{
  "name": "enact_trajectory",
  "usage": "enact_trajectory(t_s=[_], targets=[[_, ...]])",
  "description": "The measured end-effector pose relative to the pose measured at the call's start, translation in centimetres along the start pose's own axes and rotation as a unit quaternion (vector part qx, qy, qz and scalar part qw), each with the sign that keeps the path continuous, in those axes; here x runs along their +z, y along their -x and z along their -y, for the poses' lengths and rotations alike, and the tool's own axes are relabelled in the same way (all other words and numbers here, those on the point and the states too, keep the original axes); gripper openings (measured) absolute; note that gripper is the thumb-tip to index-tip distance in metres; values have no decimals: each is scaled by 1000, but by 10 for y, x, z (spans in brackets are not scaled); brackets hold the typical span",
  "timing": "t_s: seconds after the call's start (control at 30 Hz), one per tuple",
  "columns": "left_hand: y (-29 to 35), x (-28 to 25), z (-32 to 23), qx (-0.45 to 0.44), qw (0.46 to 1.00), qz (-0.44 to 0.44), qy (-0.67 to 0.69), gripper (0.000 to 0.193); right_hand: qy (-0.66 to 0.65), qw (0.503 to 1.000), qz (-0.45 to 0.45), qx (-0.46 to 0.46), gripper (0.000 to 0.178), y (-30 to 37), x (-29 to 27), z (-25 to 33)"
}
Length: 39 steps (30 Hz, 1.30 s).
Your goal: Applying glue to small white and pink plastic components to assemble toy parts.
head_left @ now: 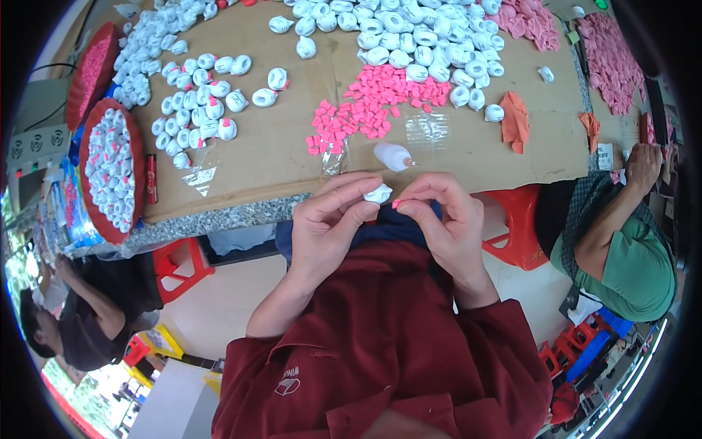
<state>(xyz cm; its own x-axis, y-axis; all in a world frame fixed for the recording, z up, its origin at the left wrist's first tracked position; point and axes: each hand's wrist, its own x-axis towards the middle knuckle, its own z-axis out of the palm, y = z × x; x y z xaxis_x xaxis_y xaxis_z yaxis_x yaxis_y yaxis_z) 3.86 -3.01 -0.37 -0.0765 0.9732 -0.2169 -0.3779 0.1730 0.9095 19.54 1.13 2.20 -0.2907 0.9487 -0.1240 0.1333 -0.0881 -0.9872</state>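
Note:
Between the thumb and fingers of my left hand [325,219] is a small white rounded piece [379,194], held just past the table's near edge. Close to its right side, my right hand [442,219] pinches a tiny pink piece [396,204]; the two pieces are apart. Beyond my hands a small translucent squeeze bottle [393,156] lies on its side on the cardboard. Past it spreads a heap of small pink pieces [376,91]. White rounded pieces with pink bits on them [197,110] lie in a group to the left.
A large pile of white pieces [409,33] covers the far side. At left stand a red tray of white-and-pink pieces [110,172] and a red marker-like tube [152,179]. Orange scraps [515,123] lie right. Co-workers sit at both sides, the right one in green [629,256].

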Motion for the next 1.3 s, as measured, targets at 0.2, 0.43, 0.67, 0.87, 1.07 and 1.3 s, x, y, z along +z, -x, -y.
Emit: enact_trajectory(t_s=[0.2,0.43,0.67,0.87,1.07,1.3], targets=[[0,0,1,32,993,33,-104,27,68,998,4,2,13,-4,0,-1],[-1,3,-3,91,980,24,-177,25,136,984,-6,-113,8,-10,1,-7],[1,-2,-13,63,976,-2,-206,23,124,983,-29,-136,9,-8,13,-13],[-24,-35,-28,159,901,-170,-365,19,48,992,-103,-62,22,-6,0,-28],[-95,-44,-58,330,714,-190,-588,24,120,983,-97,-101,32,-21,9,-14],[-130,-32,-57,272,744,-75,-606,25,172,960,-43,-219,32,-29,3,-25]])
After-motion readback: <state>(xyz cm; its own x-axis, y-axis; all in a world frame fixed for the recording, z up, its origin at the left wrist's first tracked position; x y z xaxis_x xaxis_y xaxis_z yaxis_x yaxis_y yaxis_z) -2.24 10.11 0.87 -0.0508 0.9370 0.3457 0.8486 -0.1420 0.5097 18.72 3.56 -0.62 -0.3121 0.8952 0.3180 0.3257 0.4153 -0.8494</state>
